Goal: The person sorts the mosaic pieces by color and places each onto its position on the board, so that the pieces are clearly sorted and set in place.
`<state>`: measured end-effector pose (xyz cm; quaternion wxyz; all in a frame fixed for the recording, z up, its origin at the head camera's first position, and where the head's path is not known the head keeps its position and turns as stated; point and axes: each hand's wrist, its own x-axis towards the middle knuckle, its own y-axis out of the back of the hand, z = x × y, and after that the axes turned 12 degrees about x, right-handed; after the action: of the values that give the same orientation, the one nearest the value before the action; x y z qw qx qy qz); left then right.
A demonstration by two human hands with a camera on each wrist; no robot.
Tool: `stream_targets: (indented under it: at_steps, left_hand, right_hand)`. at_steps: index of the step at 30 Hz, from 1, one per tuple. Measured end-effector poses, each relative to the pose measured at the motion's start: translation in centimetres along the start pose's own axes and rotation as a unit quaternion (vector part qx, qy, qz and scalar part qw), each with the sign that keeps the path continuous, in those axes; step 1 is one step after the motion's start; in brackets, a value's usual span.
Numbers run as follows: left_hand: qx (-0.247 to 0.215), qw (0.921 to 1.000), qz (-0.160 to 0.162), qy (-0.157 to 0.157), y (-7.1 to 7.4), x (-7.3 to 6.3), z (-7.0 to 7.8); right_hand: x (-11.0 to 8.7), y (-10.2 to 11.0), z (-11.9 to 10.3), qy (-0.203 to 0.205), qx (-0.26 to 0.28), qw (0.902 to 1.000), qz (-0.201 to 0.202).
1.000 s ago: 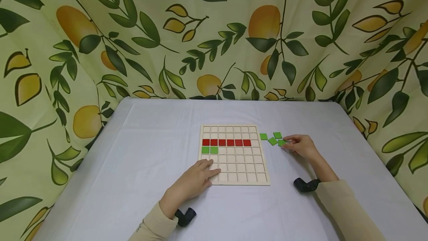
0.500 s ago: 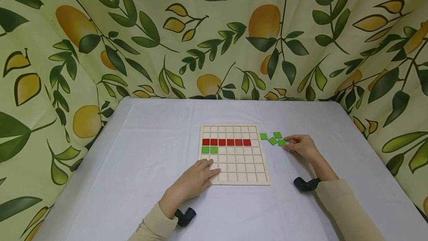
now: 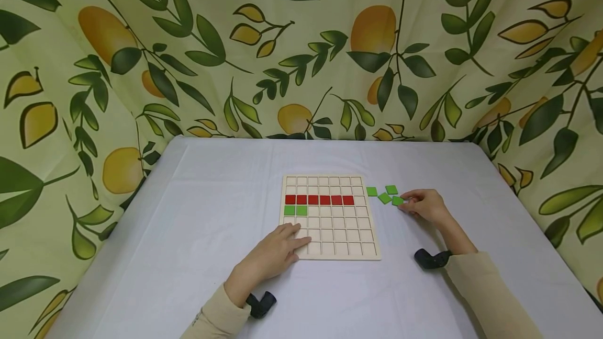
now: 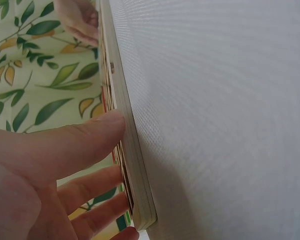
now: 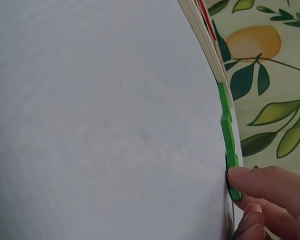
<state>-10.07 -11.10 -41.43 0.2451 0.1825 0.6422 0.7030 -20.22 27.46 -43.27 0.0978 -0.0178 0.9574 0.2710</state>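
Note:
A pale wooden grid board point(image 3: 339, 235) lies on the table. My left hand point(image 3: 270, 252) rests on its near left corner, fingers spread; in the left wrist view the thumb point(image 4: 85, 145) lies along the board's edge. Right of the board, several loose green square tiles lie in a cluster. At the rightmost green tile point(image 3: 398, 201), my right hand point(image 3: 426, 205) pinches with thumb and forefinger; the right wrist view shows the thumb point(image 5: 245, 176) against the tile's edge. A row of red tiles point(image 3: 325, 200) crosses the board, with two green tiles point(image 3: 296, 210) below it at the left.
A white cloth point(image 3: 212, 198) covers the table. A patterned curtain point(image 3: 301, 67) with leaves and fruit hangs behind and at both sides. Black devices point(image 3: 432, 259) are strapped at both wrists, beside beige sleeves.
The rightmost green tile and the right fingertips have shifted very slightly against each other. The left hand and the board have stayed in place.

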Motion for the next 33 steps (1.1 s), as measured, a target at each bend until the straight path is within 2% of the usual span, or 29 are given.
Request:
stream_targets:
  at_steps: [16, 33]
  left_hand:
    - [0.000, 1.0000, -0.008, 0.005, 0.1, 0.0, 0.0]
    - [-0.001, 1.0000, -0.007, 0.002, 0.1, 0.0, 0.0]
  right_hand:
    - [-0.2, -0.1, -0.1, -0.004, 0.001, 1.0000, 0.000]
    - [-0.9, -0.8, -1.3, -0.003, 0.010, 0.9999, -0.005]
